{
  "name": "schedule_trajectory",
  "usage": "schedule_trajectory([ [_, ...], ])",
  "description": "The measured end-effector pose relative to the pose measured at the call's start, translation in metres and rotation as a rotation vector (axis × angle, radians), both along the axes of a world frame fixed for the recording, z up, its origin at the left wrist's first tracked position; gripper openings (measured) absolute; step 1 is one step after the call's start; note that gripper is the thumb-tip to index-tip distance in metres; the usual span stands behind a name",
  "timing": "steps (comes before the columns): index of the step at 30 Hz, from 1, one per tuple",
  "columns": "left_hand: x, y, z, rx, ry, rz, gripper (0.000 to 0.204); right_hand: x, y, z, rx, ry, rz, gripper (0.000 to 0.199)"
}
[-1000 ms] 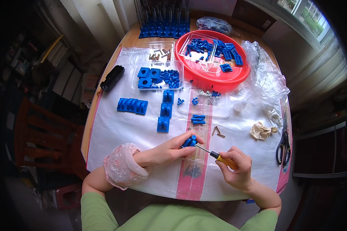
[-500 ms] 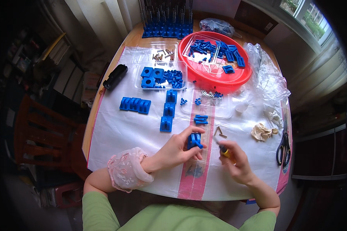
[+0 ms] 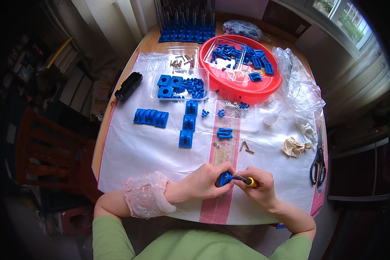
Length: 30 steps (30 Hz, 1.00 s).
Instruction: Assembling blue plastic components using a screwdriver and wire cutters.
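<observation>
A: Head view, the only 1. Left hand (image 3: pixel 201 184) closed around a small blue plastic block (image 3: pixel 224 178), low on the table (image 3: pixel 117 125), just in front of the body.

B: Right hand?

A: Right hand (image 3: pixel 261 190) wrapped shut on a screwdriver (image 3: pixel 243 179), yellow handle. Shaft runs roughly sideways, tip pointing toward the person's left, into the block.

B: So the tool's long axis is left to right?

A: Yes, near level across the picture, tilted slightly. Tip meets the block's right face; handle end sits inside the right fist. The block lies between the 2 hands, mostly covered by left fingers. I cannot tell its own long axis.

B: Which hand is nearer the block?

A: Left, it has it. Right reaches it only through the tool.

B: Surroundings?

A: White plastic sheet (image 3: pixel 151 151) under everything. 3 blue blocks in a column (image 3: pixel 187 123) up-centre, a ribbed blue row (image 3: pixel 151 117) to their left. 2 loose screws (image 3: pixel 246 147) just above the hands. Red round tray (image 3: pixel 240 89) of blue parts at far side, clear tray (image 3: pixel 177 84) beside it. Scissors (image 3: pixel 317 167) at right edge, crumpled rag (image 3: pixel 294 146) near them.
</observation>
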<state>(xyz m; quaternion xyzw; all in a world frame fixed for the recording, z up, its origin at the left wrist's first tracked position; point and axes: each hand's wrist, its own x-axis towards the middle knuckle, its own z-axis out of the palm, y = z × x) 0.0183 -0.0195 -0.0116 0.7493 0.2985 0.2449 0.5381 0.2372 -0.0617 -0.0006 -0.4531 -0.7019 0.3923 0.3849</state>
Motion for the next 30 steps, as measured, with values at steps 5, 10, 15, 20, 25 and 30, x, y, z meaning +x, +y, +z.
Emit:
schedule_trajectory([
  [5, 0.0, -0.001, 0.002, 0.016, -0.035, -0.015, 0.029, 0.002, 0.0, -0.001, -0.045, -0.012, 0.0, 0.021],
  [10, 0.0, -0.001, -0.003, 0.024, -0.029, -0.028, 0.029, 0.002, -0.001, -0.006, -0.058, 0.026, -0.002, 0.021],
  [15, 0.0, 0.0, -0.006, 0.007, -0.038, -0.066, 0.03, 0.001, 0.0, -0.006, 0.023, 0.037, -0.003, 0.023],
  [20, 0.0, 0.003, 0.003, -0.08, -0.089, -0.013, 0.036, 0.005, 0.0, -0.003, 0.096, -0.011, 0.007, 0.026],
  [25, -0.001, 0.01, -0.006, 0.054, -0.172, 0.04, 0.033, 0.004, 0.0, -0.003, 0.147, -0.035, 0.012, 0.032],
  [30, -0.006, 0.015, -0.014, -0.346, -0.231, 0.146, 0.028, 0.002, -0.003, 0.004, -0.025, 0.102, -0.128, 0.035],
])
